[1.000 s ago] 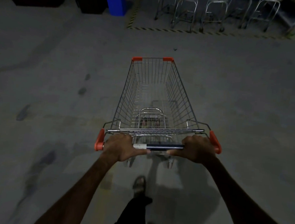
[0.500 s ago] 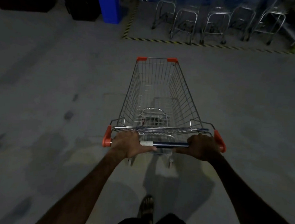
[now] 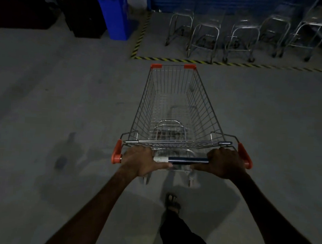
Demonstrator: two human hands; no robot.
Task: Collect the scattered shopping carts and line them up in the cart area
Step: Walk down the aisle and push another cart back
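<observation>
Both my hands are wrapped around the handle [image 3: 188,160] of a wire shopping cart [image 3: 172,107] — my left hand [image 3: 142,160] near the orange end cap on that side, my right hand [image 3: 223,164] near the other cap, fingers curled over the bar and well apart from each other. A strip of dark handle with a pale patch shows between them. The cart stands on the grey concrete floor [image 3: 65,99], its basket holding nothing, its nose pointing at a yellow-and-black striped line [image 3: 177,59] just ahead. Behind that line stand several parked carts [image 3: 241,40] in a row — only their metal frames and wheels show. A blue bin [image 3: 115,14] stands left of the marked area, beside dark boxes. One sandalled foot [image 3: 173,203] shows below the cart.
</observation>
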